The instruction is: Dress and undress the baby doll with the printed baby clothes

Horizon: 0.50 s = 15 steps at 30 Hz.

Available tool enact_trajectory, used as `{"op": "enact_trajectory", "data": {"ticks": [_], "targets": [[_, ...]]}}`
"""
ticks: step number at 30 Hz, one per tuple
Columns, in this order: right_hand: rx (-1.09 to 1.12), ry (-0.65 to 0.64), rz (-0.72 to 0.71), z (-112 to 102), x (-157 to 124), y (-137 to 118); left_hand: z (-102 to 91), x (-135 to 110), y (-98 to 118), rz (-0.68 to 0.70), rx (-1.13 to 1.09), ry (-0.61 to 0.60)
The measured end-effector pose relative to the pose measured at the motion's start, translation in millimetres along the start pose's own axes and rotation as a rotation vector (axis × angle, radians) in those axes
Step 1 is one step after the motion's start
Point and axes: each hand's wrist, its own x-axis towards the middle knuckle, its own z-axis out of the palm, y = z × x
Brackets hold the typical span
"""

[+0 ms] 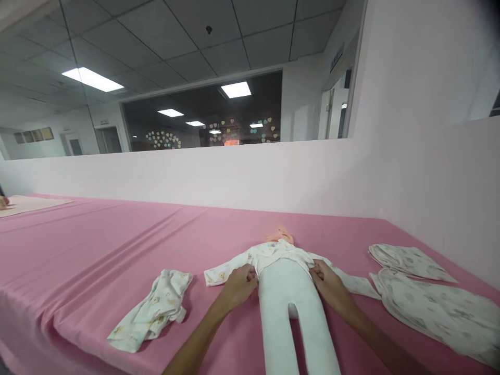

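Note:
A baby doll (pixel 291 297) lies on its back on the pink tabletop (pixel 117 245), head away from me, white legs toward me. It wears a cream printed top (pixel 269 255) with sleeves spread to both sides. My left hand (pixel 239 285) is closed on the top's hem at the doll's left hip. My right hand (pixel 327 284) is closed on the hem at the other hip.
A crumpled printed garment (pixel 154 310) lies left of the doll. Two more printed garments (pixel 429 297) lie flat at the right, near the pink wall (pixel 429 182). A beige cloth (pixel 27 204) sits far left. The table's front edge drops at lower left.

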Motion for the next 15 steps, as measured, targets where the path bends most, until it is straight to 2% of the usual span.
{"op": "enact_trajectory", "data": {"ticks": [3,10,15], "targets": [[0.030,-0.099,-0.012,-3,-6,5,1.1,-1,0,-0.008,-0.068,0.022],[-0.015,-0.227,-0.175,-14,-17,0,13.7,7,-1,-0.028,0.111,0.072],[-0.204,-0.219,-0.306,-24,-24,7,27.1,11,-4,-0.014,0.243,0.088]]}}
